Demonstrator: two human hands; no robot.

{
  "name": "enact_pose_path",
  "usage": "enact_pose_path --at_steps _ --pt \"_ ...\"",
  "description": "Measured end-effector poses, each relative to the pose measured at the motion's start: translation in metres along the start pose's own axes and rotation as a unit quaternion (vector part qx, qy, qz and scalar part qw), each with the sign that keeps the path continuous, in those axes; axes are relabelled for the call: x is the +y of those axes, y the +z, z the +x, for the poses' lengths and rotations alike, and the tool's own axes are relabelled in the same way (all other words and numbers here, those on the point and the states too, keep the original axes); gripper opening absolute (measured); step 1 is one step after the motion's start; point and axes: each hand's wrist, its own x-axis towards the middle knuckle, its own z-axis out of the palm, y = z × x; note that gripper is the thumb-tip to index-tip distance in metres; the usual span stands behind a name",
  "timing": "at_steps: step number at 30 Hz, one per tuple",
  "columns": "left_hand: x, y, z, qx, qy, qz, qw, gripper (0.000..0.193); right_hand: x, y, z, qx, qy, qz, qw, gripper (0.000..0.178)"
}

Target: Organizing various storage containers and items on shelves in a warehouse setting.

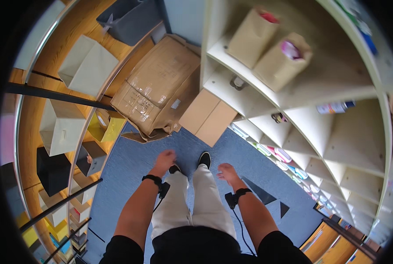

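Note:
My left hand (pixel 165 161) hangs in the air above the blue floor, somewhat blurred, its fingers loosely bent with nothing visible in them. In front of it lies a large, crumpled brown cardboard box (pixel 154 83) with tape along it. My right hand (pixel 227 172) is held over the floor beside my leg, its fingers slightly curled and apart, holding nothing. Ahead of that hand a smaller, smooth cardboard box (pixel 209 116) stands against the shelving. Neither hand touches a box. Each wrist wears a black strap with a small device and a cable.
On the left, wooden shelves (pixel 100 97) with black bars hold grey, black and yellow fabric bins. White cubby shelving (pixel 337 136) curves along the right, with paper bags (pixel 253 37), a spray can (pixel 335 107) and coloured packages low down. Wooden drawers (pixel 333 244) stand at lower right.

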Motion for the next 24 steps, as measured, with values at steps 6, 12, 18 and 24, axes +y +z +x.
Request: enact_pose_path --at_steps 6,12,18,24 --pt "0.034 0.054 0.078 0.070 0.175 0.171 0.967 0.066 -0.043 0.038 0.007 0.056 -0.048 0.178 0.981 0.088" --pt "0.057 0.063 0.107 0.000 0.241 0.181 0.954 0.050 -0.046 0.054 0.014 0.079 -0.101 0.231 0.964 0.077" --pt "0.046 0.048 0.071 -0.043 0.222 0.183 0.957 0.041 -0.015 0.065 0.013 0.090 -0.121 0.210 0.966 0.067" --pt "0.001 -0.012 0.002 -0.010 0.254 0.206 0.945 0.041 0.034 0.121 -0.045 0.041 -0.123 0.093 0.987 0.062"
